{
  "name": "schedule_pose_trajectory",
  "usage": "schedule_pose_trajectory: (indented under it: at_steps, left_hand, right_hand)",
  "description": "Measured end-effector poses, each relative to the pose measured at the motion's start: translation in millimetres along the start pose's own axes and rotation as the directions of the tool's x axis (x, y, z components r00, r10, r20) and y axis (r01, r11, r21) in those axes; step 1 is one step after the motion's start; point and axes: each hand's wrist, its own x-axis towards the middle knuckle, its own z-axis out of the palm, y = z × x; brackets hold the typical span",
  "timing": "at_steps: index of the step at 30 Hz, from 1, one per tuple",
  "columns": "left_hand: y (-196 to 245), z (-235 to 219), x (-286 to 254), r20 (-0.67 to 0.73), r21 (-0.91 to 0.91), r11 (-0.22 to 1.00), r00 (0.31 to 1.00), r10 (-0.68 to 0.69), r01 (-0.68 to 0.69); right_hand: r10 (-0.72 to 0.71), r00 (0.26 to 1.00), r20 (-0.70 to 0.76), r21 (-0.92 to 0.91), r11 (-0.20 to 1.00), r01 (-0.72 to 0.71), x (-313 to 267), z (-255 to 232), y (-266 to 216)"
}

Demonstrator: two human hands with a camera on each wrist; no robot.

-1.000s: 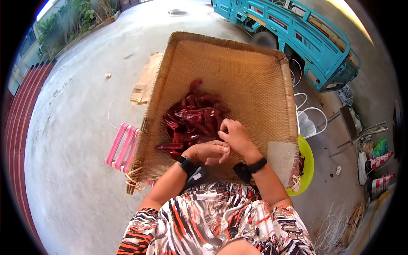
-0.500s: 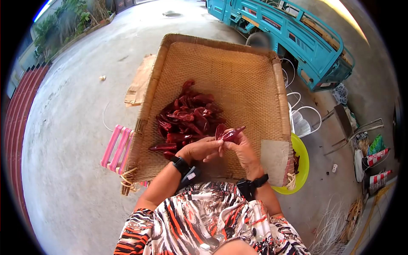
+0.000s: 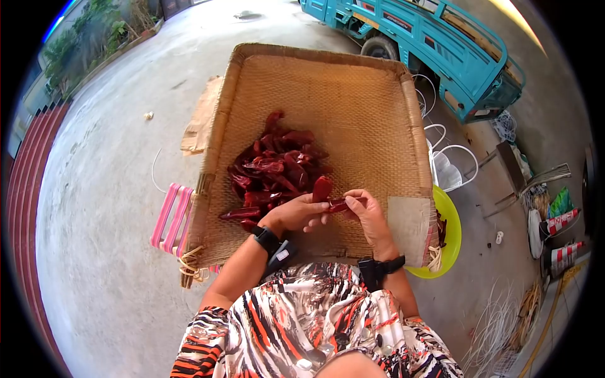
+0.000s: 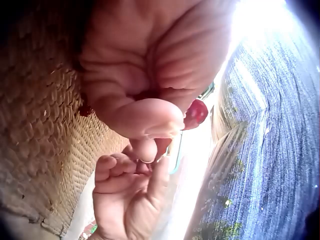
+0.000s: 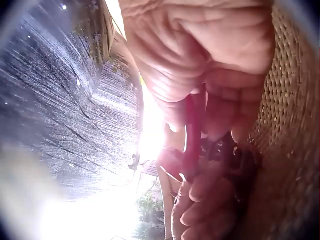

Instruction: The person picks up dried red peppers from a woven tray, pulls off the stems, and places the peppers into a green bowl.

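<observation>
A heap of glossy dark red chili peppers (image 3: 271, 164) lies on the left half of a woven tray (image 3: 359, 113). Over the tray's near side, my left hand (image 3: 295, 213) holds a red chili with its blunt end pointing up from the fingers. My right hand (image 3: 373, 222) pinches another chili (image 3: 338, 205), which stretches across to the left fingertips. In the right wrist view this slim chili (image 5: 190, 137) runs between the two hands. The left wrist view shows a shiny red chili end (image 4: 196, 113) beyond the left thumb; curled fingers hide the rest.
A yellow-green basin (image 3: 455, 247) with chilies in it stands below the tray's right edge. A pink-striped stool (image 3: 170, 217) is at the left, beside flattened cardboard (image 3: 203, 120). A blue cargo tricycle (image 3: 441, 53) stands behind; a metal-framed chair (image 3: 513, 170) is at the right.
Both hands have come up from the heap's near edge with chilies. The right hand's chili has turned from pointing up and right to lying across toward the left fingers.
</observation>
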Motion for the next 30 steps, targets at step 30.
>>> schedule_pose_trajectory:
  at_steps: [30]
  left_hand:
    - [4.4,8.7,-4.7,0.020,0.062,0.996,0.998,-0.064,0.063]
  right_hand:
    - [-0.052,0.999,-0.010,-0.181,0.982,0.049,-3.5,-2.7,-20.6]
